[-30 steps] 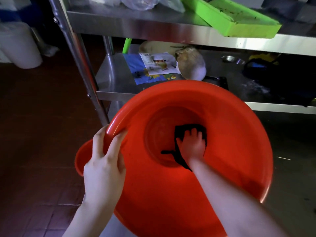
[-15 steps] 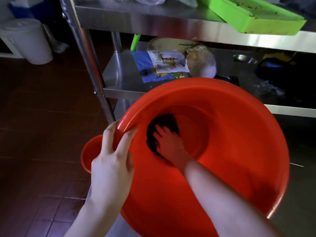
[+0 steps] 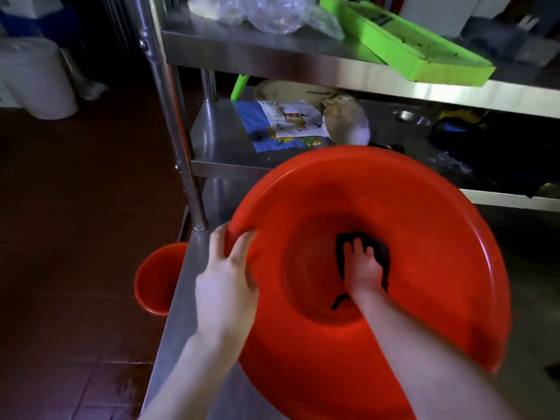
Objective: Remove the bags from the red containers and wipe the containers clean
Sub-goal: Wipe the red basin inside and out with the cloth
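A big red basin [image 3: 424, 237] is tilted toward me over a steel table. My left hand [image 3: 227, 286] grips its left rim, thumb outside and fingers curled over the edge. Deep inside, my right hand [image 3: 362, 268] presses a dark cloth [image 3: 380, 251] against the right part of the basin's bottom, fingers fairly straight on top of the cloth. A smaller red container [image 3: 154, 280] stands lower, left of the table edge, partly hidden. No bag is in either container as far as I can see.
A steel rack [image 3: 178, 140] rises behind the basin. Its top shelf carries a green tray [image 3: 424, 53] and clear plastic bags [image 3: 266, 13]; the middle shelf holds printed packets [image 3: 281, 122] and a pale round object [image 3: 348, 119]. A white bin [image 3: 33, 77] stands far left on the dark tiled floor.
My right hand slid the cloth from the left side of the basin's bottom back to the right. The left hand keeps its grip on the rim.
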